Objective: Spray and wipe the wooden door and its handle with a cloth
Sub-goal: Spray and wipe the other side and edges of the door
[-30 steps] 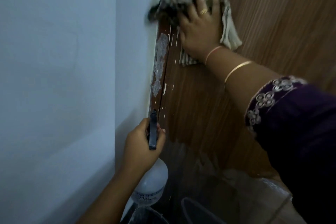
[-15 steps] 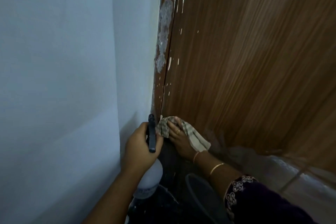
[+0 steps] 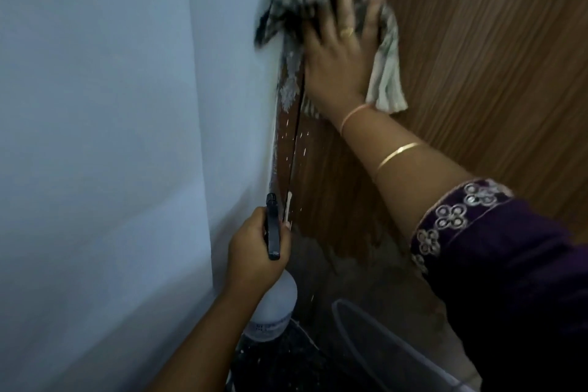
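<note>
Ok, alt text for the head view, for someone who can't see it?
The right hand presses a striped cloth against the wooden door near its left edge. The left hand grips a spray bottle below.

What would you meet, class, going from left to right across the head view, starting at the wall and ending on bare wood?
white wall → left hand gripping the spray bottle → right hand pressing the cloth flat → wooden door
</note>
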A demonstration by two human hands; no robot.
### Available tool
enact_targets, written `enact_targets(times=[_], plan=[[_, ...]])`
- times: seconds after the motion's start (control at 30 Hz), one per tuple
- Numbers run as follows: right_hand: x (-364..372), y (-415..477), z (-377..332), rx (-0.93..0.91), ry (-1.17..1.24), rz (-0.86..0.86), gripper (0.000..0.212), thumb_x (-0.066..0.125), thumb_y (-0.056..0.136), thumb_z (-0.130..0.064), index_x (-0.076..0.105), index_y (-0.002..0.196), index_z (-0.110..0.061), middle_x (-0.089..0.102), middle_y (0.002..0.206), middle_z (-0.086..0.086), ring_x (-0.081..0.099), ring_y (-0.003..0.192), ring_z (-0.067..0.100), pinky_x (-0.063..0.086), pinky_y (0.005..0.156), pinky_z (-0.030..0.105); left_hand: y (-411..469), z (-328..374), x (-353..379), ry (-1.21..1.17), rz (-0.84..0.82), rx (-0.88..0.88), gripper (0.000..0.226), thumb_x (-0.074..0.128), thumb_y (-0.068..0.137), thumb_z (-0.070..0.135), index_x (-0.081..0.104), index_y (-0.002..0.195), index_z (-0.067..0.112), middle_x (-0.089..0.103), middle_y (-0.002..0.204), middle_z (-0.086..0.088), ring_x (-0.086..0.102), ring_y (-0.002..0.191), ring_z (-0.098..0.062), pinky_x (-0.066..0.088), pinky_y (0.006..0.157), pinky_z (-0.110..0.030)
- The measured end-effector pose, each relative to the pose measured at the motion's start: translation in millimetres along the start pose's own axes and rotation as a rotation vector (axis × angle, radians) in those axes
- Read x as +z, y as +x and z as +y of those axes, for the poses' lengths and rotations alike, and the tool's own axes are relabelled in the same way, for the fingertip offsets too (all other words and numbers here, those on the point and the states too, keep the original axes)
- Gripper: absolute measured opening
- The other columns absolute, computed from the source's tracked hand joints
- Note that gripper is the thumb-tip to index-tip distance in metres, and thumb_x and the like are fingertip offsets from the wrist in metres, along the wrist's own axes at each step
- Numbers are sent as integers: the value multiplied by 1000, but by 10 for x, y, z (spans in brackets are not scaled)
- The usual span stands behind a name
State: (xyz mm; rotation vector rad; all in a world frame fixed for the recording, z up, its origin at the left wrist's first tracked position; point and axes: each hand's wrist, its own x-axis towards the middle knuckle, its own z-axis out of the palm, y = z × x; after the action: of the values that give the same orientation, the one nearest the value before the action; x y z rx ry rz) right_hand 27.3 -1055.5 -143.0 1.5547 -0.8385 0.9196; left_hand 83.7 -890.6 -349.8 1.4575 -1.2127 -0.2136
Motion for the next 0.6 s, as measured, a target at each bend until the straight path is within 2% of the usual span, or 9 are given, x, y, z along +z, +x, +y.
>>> enact_targets(times=[0.07, 0.17, 0.2, 0.3, 0.37, 0.47, 0.53, 0.57, 0.6], plan=[[102, -317, -254, -61, 42, 12, 40, 59, 77, -19, 70, 116, -16, 64, 125, 8, 56, 120, 36, 11, 110, 54, -3, 2, 6, 8, 19, 18, 16, 63, 89, 11, 53, 80, 19, 56, 62, -2, 58, 58, -18, 43, 54, -21], [138, -893, -636, -69, 170, -66, 44, 49, 75, -13, 70, 113, -6, 65, 122, 11, 58, 116, 37, -11, 117, 47, -11, -18, -14, 22, 30, 11, 24, 62, 89, 12, 50, 78, 29, 55, 61, 4, 58, 57, -13, 48, 55, -27], [151, -1072, -734, -77, 214, -115, 44, 45, 76, -12, 69, 113, -4, 65, 122, 12, 57, 117, 37, -13, 117, 45, -13, -22, -27, 32, 35, 18, 20, 62, 89, 13, 51, 79, 27, 56, 61, 4, 58, 57, -12, 49, 55, -28], [180, -1557, -948, -169, 294, -259, 43, 43, 80, -12, 67, 114, 0, 65, 121, 15, 42, 123, 33, -9, 118, 45, -2, -24, -69, 59, 52, 48, 8, 61, 88, 17, 55, 82, 18, 59, 62, -1, 58, 56, -13, 48, 54, -28], [188, -1920, -1003, -246, 296, -372, 43, 42, 85, -17, 66, 116, 2, 63, 123, 17, 33, 130, 29, -10, 118, 43, 11, -41, -85, 78, 51, 47, 9, 62, 89, 14, 55, 82, 15, 55, 58, 3, 55, 53, -10, 44, 51, -19], [185, -2414, -1047, -415, 218, -384, 44, 33, 99, -22, 64, 116, 4, 61, 124, 22, 10, 146, 23, -10, 118, 39, -6, -77, -77, 115, 21, -5, 9, 62, 89, 18, 54, 84, 18, 47, 55, 13, 47, 49, -2, 34, 47, -10], [168, -2553, -1067, -590, 213, -568, 36, 45, 92, -27, 71, 110, -9, 67, 118, 9, 40, 136, 20, -8, 118, 41, -38, -110, -57, 136, 3, -87, 11, 62, 90, 24, 55, 82, 19, 46, 53, 13, 46, 49, -3, 31, 47, -12], [140, -2518, -1049, -642, 233, -628, 38, 42, 87, -29, 73, 109, -21, 68, 118, -1, 53, 125, 16, -9, 118, 44, -55, -122, -41, 153, -1, -129, 15, 62, 90, 26, 54, 79, 19, 45, 52, 12, 46, 49, -4, 30, 47, -15], [103, -2413, -1008, -600, 238, -650, 43, 37, 84, -30, 72, 108, -32, 67, 118, -10, 58, 119, 11, -11, 117, 46, -71, -128, -24, 171, -8, -164, 20, 62, 90, 29, 52, 75, 20, 44, 50, 11, 46, 48, -7, 29, 46, -18]])
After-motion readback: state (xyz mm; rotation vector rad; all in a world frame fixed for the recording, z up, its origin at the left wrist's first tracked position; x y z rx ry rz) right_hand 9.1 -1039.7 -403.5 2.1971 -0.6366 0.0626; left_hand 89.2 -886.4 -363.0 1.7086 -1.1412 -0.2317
